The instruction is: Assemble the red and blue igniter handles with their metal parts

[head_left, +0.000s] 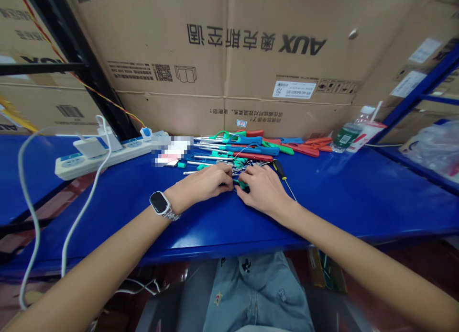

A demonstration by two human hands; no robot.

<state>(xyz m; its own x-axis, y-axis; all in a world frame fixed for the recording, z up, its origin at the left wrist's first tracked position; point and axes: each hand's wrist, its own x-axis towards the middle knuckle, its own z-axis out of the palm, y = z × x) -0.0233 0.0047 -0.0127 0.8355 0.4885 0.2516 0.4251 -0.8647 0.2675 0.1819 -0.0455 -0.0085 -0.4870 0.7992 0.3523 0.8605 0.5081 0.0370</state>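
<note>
At frame center, the right hand (pixel 264 187) pinches a small green part (pixel 243 184); the left hand (pixel 214 179) curls close, pinch unclear. Low, braced wrists should steady both.

The tabletop (pixel 344 193) under my 2 hands is smooth, glossy blue, and looks like painted metal, while the big carton (pixel 251 69) behind is matt brown cardboard with a creased surface. Near my fingers I see bright, shiny metal rods (pixel 211 158) with smooth plastic handles (pixel 261 157) in red, blue and green, and a screwdriver (pixel 278 170) with a black-and-yellow plastic-looking grip and a thin metal shaft. The power strip (pixel 114 155) is smooth white plastic, the bottle (pixel 346 136) clear plastic, my watch (pixel 159 203) dark and glossy-faced, and my trousers (pixel 254 293) soft-looking, matt cloth.
</note>
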